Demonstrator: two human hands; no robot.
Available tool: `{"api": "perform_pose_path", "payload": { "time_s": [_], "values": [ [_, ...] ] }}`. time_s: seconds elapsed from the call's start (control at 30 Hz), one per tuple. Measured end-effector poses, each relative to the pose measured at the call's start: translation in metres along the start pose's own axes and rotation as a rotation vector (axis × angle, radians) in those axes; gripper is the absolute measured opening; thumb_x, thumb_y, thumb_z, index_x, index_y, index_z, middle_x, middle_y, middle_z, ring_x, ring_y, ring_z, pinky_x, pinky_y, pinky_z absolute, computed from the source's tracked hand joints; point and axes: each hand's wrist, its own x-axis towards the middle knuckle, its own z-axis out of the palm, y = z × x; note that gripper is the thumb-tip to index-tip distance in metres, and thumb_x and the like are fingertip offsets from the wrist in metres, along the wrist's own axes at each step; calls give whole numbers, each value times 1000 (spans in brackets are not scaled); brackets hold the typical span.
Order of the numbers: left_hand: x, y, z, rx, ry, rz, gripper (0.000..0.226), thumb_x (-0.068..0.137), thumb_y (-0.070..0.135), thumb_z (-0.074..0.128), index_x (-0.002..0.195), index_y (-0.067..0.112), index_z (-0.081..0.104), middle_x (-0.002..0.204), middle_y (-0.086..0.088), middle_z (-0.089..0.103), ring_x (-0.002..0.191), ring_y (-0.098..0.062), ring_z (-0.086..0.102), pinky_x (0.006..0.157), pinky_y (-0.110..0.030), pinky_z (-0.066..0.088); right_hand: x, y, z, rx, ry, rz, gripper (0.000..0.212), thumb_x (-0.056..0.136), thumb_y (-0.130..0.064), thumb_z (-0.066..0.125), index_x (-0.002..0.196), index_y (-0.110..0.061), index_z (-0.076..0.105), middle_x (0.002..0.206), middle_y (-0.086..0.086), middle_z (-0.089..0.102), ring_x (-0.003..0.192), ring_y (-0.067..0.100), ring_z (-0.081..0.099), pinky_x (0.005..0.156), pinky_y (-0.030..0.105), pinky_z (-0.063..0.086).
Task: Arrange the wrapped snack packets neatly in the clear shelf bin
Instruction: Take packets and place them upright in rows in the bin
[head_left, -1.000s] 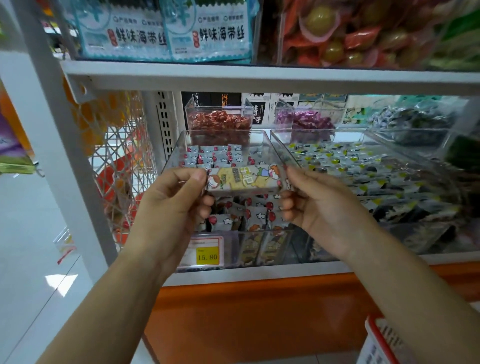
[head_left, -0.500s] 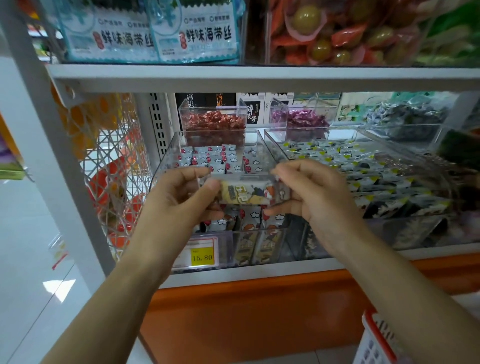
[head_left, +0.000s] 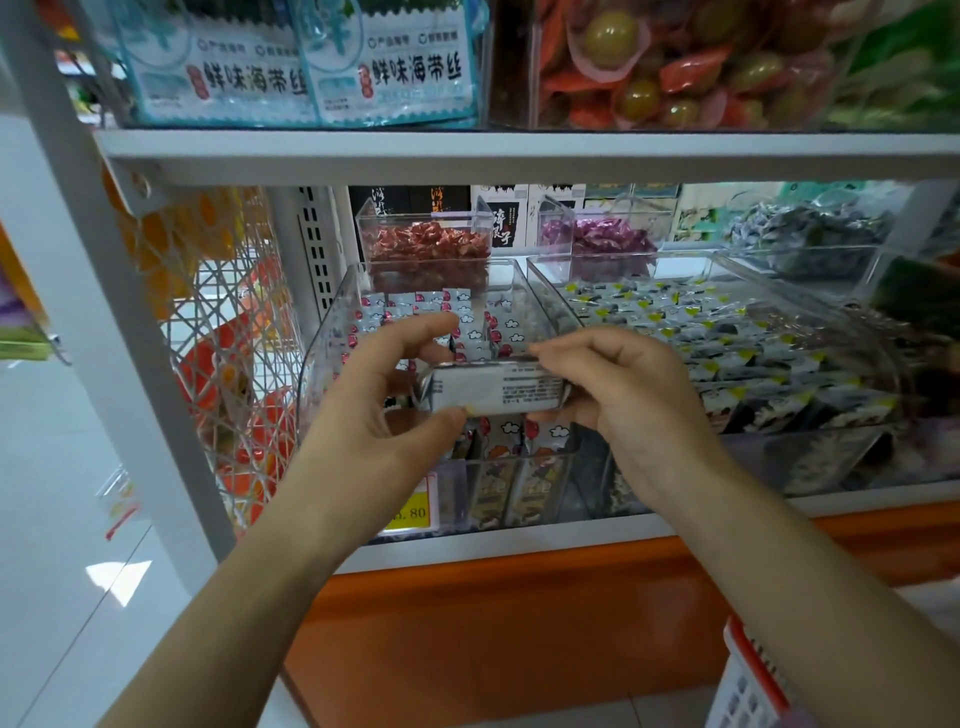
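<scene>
1. my left hand (head_left: 379, 410) pinches the left end of a snack packet (head_left: 493, 392), thumb under, fingers (head_left: 415, 335) on top.
2. my right hand (head_left: 628, 400) clamps its right end, fingers curled over.
3. white printed back faces me, packet level over the front of the clear bin (head_left: 332, 332), above the rows of packets (head_left: 415, 306) inside.

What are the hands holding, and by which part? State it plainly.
One wrapped snack packet, text side facing the camera: the left hand pinches its left end, the right hand its right end, above the clear bin.
</scene>
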Motion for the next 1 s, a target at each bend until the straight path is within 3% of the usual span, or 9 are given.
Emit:
{"api": "perform_pose_path", "payload": {
  "time_s": [0.1, 0.2, 0.27, 0.37, 0.57, 0.7, 0.8, 0.93, 1.0],
  "values": [
    [-1, -1, 5, 90, -22, -17, 53, 84, 3, 63, 120, 40, 52, 115, 5, 50, 95, -19, 62, 80, -29, 57, 1, 2, -1, -114, 44, -58, 16, 86, -7, 62, 72, -9, 69, 73, 2, 71, 69, 17, 69, 57, 35, 59],
    [-1, -2, 5, 46, 22, -86, 34, 80, 25, 68, 111, 37, 59, 111, 8, 58, 93, -6, 61, 74, -17, 54, -1, 1, -2, -259, 52, -162, 17, 85, -13, 63, 71, -20, 69, 78, 6, 71, 75, 21, 68, 70, 45, 58],
    [1, -1, 3, 30, 66, -122, 18, 80, 31, 65, 98, 33, 65, 100, 2, 64, 82, -5, 63, 63, -12, 50, -3, -1, -1, -320, 21, -222, 14, 85, -17, 64, 74, -24, 69, 81, 2, 72, 78, 16, 67, 73, 39, 58],
    [3, 0, 1, 25, 133, -149, 5, 82, 23, 65, 84, 24, 70, 87, -7, 68, 75, -17, 64, 59, -19, 52, -5, -2, 0, -370, -32, -272, 12, 85, -15, 64, 79, -23, 69, 87, -5, 72, 82, 7, 66, 74, 26, 56],
    [2, 2, -3, 57, 209, -124, 18, 83, 25, 63, 70, 15, 71, 69, -8, 65, 57, -8, 54, 51, -20, 44, -6, -2, 3, -370, -87, -309, 12, 86, -10, 63, 82, -19, 70, 87, -3, 71, 78, 9, 66, 71, 21, 56],
    [1, 2, -1, 98, 179, -106, 17, 83, 31, 61, 75, 22, 72, 74, -5, 66, 64, -15, 59, 57, -24, 48, -6, 1, 4, -341, -36, -296, 17, 86, -10, 63, 75, -20, 69, 70, -11, 68, 66, 1, 64, 59, 13, 51],
    [-1, 1, -1, 134, 60, -134, 32, 70, 47, 62, 99, 34, 69, 90, 7, 70, 83, -8, 64, 71, -21, 54, -4, 4, 2, -238, 29, -220, 20, 88, -9, 61, 72, -18, 68, 66, -8, 69, 63, 10, 67, 56, 29, 58],
    [1, -1, -3, 186, 109, -78, 41, 78, 31, 65, 118, 28, 62, 96, 10, 70, 85, 1, 65, 75, -16, 54, 0, 6, -2, -20, -46, -99, 12, 85, -17, 62, 89, -12, 72, 83, 4, 73, 79, 17, 70, 63, 27, 58],
    [2, -3, -4, 77, 185, -85, 47, 76, 32, 63, 121, 21, 61, 92, 7, 72, 81, -2, 68, 72, -16, 55, 0, 9, -4, 22, -151, -53, 33, 75, -22, 66, 107, -16, 67, 98, 2, 73, 89, 16, 70, 75, 26, 57]
  ]
}}
